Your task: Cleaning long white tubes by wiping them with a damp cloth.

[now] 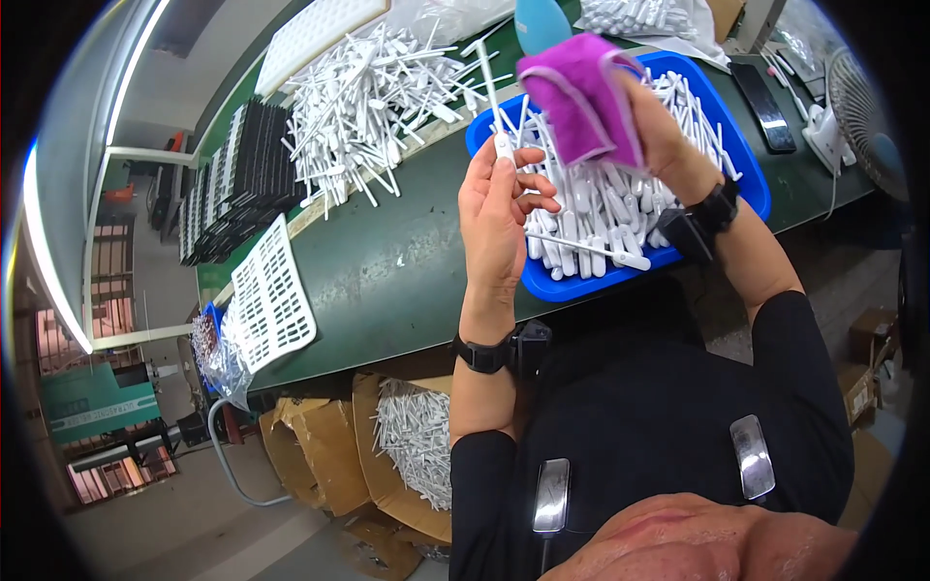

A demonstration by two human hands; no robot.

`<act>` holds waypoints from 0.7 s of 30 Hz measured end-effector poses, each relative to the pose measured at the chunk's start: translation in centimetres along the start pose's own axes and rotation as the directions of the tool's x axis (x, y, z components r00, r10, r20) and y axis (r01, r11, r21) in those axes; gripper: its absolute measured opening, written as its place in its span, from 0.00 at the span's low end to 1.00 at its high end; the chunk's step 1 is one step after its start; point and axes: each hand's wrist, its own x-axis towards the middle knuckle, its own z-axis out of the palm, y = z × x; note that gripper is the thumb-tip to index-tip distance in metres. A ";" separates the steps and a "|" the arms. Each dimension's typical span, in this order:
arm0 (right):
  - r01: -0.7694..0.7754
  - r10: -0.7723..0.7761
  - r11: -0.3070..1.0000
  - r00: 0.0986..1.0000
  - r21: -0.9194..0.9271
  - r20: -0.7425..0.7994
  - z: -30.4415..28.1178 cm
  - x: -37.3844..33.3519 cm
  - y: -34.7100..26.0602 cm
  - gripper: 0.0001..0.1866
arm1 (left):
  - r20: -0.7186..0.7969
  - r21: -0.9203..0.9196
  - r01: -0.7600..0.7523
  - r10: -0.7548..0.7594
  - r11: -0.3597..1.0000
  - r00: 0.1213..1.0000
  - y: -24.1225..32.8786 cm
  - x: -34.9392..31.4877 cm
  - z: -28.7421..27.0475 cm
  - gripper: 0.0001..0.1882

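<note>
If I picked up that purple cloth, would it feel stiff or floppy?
Probably floppy: the purple cloth bends into soft folds in the right hand. It's likely light for its size, as its layers look thin at the pale edges. Being folded fabric, it seems unlikely to roll.

Long green surface (383,266), scuffed, across room. Grey floor (237,537) below. Bright tube lights (50,257) at left, beside pale frame (145,337). Pinkish barred windows (121,476) farther back, lower left. Bent grey metal tube (231,473) near floor.

Heaped parts (358,107) and stacked trays (260,155) suggest a workshop.
</note>
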 end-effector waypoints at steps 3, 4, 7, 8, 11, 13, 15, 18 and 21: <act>-0.048 0.067 0.957 0.996 -0.285 0.057 3.2 -0.1 4.1 0.22 | 0.086 0.179 -0.045 0.030 0.983 0.996 -0.3 0.1 -0.6 0.10; 0.031 0.009 0.904 0.996 -0.427 0.092 3.7 0.2 5.3 0.19 | 0.097 0.361 -0.048 0.013 0.931 0.995 -0.8 -0.2 -0.5 0.10; -0.078 0.078 0.997 0.996 0.018 0.042 3.8 2.0 4.4 0.16 | 0.116 0.680 -0.061 -0.026 0.731 0.993 -1.4 -1.5 -0.4 0.11; -0.124 0.119 0.961 0.992 0.247 0.034 3.6 2.9 4.2 0.16 | 0.154 0.449 0.098 -0.185 0.888 0.971 -1.2 -2.4 -0.5 0.12; -0.281 -0.021 0.821 0.855 0.496 0.519 -0.2 6.2 4.0 0.19 | 0.370 -0.065 0.471 -0.417 0.880 0.830 -1.2 -3.3 -0.2 0.13; -0.413 -0.146 0.721 0.694 0.556 0.705 -0.2 6.6 4.1 0.20 | 0.493 -0.369 0.524 -0.316 0.768 0.811 -1.5 -3.2 -0.8 0.15; -0.371 -0.035 0.716 0.827 0.591 0.561 1.7 6.0 4.2 0.20 | 0.534 -0.504 0.541 -0.250 0.673 0.808 -1.6 -3.0 -0.7 0.15; -0.266 0.117 0.865 0.932 0.426 0.343 5.3 3.6 4.3 0.21 | 0.172 -0.284 0.245 -0.202 0.927 0.964 -1.3 -2.3 0.3 0.15; -0.183 0.184 0.983 0.981 -0.035 0.059 7.8 1.8 4.5 0.20 | 0.089 0.307 0.080 -0.112 0.948 0.990 0.0 -2.8 -0.7 0.16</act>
